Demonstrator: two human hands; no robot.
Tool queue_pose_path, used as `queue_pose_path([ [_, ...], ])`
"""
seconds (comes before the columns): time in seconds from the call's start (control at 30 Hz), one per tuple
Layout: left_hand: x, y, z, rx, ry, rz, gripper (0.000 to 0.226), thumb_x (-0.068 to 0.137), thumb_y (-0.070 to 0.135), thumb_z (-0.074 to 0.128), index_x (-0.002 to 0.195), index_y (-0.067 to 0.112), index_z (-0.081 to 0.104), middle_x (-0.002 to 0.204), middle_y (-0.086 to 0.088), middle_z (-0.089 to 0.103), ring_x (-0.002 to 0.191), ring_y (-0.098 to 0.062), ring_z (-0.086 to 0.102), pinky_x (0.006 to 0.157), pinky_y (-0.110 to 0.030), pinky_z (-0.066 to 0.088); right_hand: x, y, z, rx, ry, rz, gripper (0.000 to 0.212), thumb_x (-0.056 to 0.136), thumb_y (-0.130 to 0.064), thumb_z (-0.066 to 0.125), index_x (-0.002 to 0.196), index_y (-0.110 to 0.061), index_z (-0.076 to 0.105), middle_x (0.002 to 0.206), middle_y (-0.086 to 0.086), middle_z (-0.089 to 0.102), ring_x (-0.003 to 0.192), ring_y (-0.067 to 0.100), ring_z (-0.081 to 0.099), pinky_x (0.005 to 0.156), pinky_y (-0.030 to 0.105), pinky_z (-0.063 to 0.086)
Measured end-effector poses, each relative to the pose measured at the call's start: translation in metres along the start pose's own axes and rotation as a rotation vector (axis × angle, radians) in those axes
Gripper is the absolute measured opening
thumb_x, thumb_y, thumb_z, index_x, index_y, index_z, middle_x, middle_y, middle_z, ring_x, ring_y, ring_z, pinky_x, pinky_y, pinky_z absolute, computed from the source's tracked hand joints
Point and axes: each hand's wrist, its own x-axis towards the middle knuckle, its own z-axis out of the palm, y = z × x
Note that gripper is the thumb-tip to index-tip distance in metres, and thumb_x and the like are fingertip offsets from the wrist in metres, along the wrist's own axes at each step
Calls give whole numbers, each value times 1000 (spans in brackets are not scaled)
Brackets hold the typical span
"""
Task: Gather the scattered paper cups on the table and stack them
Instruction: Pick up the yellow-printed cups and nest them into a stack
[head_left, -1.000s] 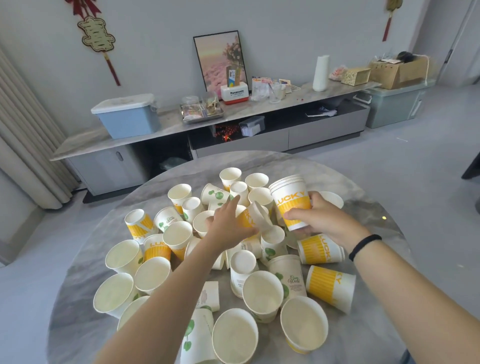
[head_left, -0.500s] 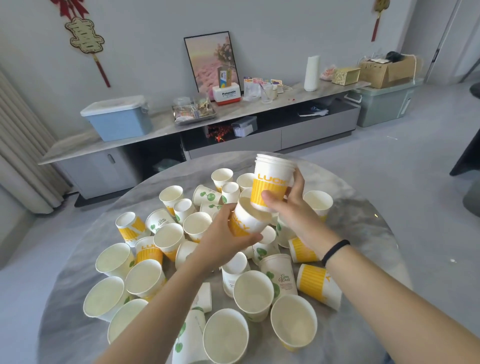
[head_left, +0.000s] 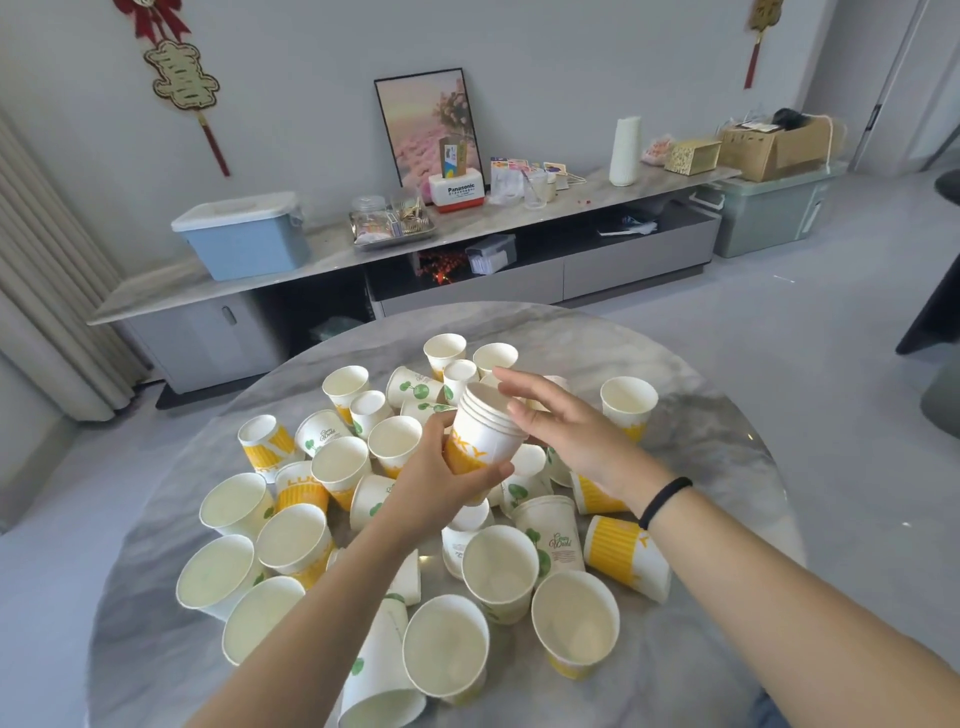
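A: Item: nested cup stack (head_left: 485, 434), tilted, above table (head_left: 717, 467); left hand (head_left: 441, 480) wrapped round it; right hand (head_left: 561, 426) slack-fingered beside rims.

B: Step: mid-stacking; next, probably fetch a loose cup (head_left: 627, 400).

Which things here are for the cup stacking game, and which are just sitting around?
For the job:
- stack of yellow cups, gripped by the left hand
- right hand, open beside the stack
- loose cups on the round table

Just lying about:
- blue box
- framed picture
- white roll
- cardboard box
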Motion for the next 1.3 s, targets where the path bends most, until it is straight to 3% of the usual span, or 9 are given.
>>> queue_pose_path([
  [0.13, -13, 0, -2, 128, 40, 18, 62, 71, 33, 79, 117, 31, 37, 102, 15, 56, 92, -4, 58, 68, -17, 48, -4, 5, -24, -83, 26, 37, 32, 92, -32, 54, 123, -38, 55, 128, -12, 57, 117, 3, 53, 101, 26, 43],
  [0.23, -19, -4, 0, 193, 82, 27, 61, 70, 35, 79, 113, 32, 36, 100, 18, 52, 91, -1, 55, 70, -18, 47, -2, 22, -46, -335, 96, 194, 31, 87, -29, 62, 118, -26, 61, 114, -4, 63, 110, 13, 58, 94, 29, 47],
  [0.37, -24, -13, 7, 235, 93, 22, 61, 67, 39, 79, 112, 32, 38, 108, 6, 57, 97, -13, 58, 82, -35, 53, 3, 54, -54, -789, 70, 374, 47, 77, -29, 71, 120, -15, 58, 121, 9, 59, 108, 25, 57, 85, 28, 44],
  [0.5, -26, -17, 13, 274, 130, 40, 64, 67, 37, 80, 118, 26, 42, 112, 3, 57, 101, -18, 57, 85, -37, 52, 4, 78, -60, -993, 144, 482, 53, 78, -38, 68, 122, -11, 54, 131, 14, 53, 120, 29, 49, 98, 38, 45],
  [0.67, -28, -19, 12, 310, 111, 53, 70, 68, 37, 79, 125, 23, 41, 115, 4, 56, 103, -16, 54, 83, -30, 46, 3, 84, -62, -809, 137, 548, 51, 86, -30, 64, 130, -8, 52, 139, 10, 51, 127, 27, 48, 103, 34, 39],
  [0.8, -29, -18, 12, 312, 108, 54, 71, 67, 36, 80, 126, 22, 41, 115, 3, 56, 105, -18, 55, 87, -36, 50, -3, 82, -67, -595, 229, 498, 34, 83, -13, 67, 116, -4, 64, 129, 11, 61, 123, 25, 53, 102, 29, 39],
  [1.03, -28, -15, 19, 462, 112, 98, 74, 67, 36, 79, 129, 23, 41, 125, -2, 50, 109, -22, 50, 92, -39, 44, -32, 31, -70, -332, 479, 133, 26, 88, -12, 60, 113, -16, 63, 95, 3, 62, 89, 18, 57, 60, 12, 40],
  [1.13, -30, -15, 22, 508, 108, 98, 77, 65, 39, 79, 130, 24, 41, 127, -3, 49, 115, -25, 50, 98, -44, 42, -38, 18, -54, -138, 475, -22, 25, 88, -14, 60, 109, -26, 60, 87, 11, 69, 75, 15, 59, 63, 19, 44],
  [1.3, -35, -15, 25, 422, 66, 136, 76, 63, 40, 81, 127, 26, 43, 122, 2, 52, 109, -16, 51, 84, -30, 42, -38, 20, -19, -47, 356, -91, 27, 90, -16, 59, 115, -25, 59, 79, -2, 68, 73, 3, 59, 71, 20, 45],
])
